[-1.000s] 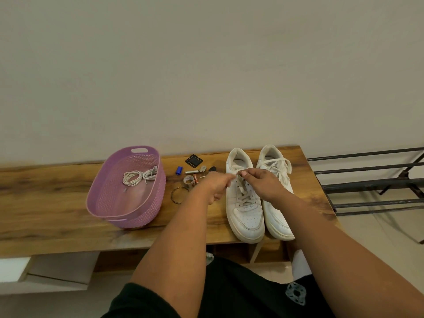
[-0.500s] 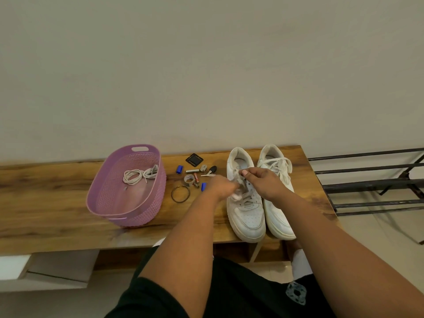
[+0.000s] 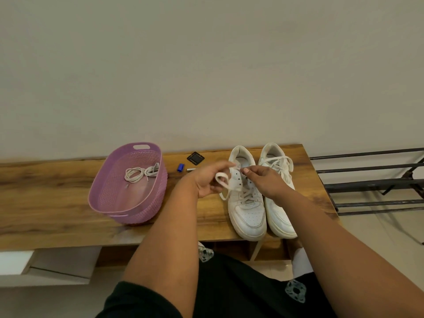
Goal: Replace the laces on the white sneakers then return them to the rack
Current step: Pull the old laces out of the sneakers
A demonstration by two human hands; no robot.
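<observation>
Two white sneakers stand side by side on the wooden bench [image 3: 57,203], toes toward me. The left sneaker [image 3: 249,214] has its upper eyelets free and its old white lace [image 3: 223,180] pulled out in a loose loop. My left hand [image 3: 207,179] grips that loop just left of the shoe. My right hand [image 3: 263,180] rests over the shoe's tongue and pinches the lace near the top eyelets. The right sneaker [image 3: 278,216] is still laced and tied. A coil of replacement laces [image 3: 141,173] lies inside the pink basket [image 3: 128,210].
Small items lie behind my left hand: a blue cap [image 3: 180,167], a black square pad [image 3: 195,158] and a metal piece [image 3: 190,169]. A black metal shoe rack [image 3: 371,187] stands to the right of the bench. A plain wall is behind.
My left hand has drawn the lace out to the left, and a loose loop now hangs from it. My right hand has stayed at the top of the left sneaker.
</observation>
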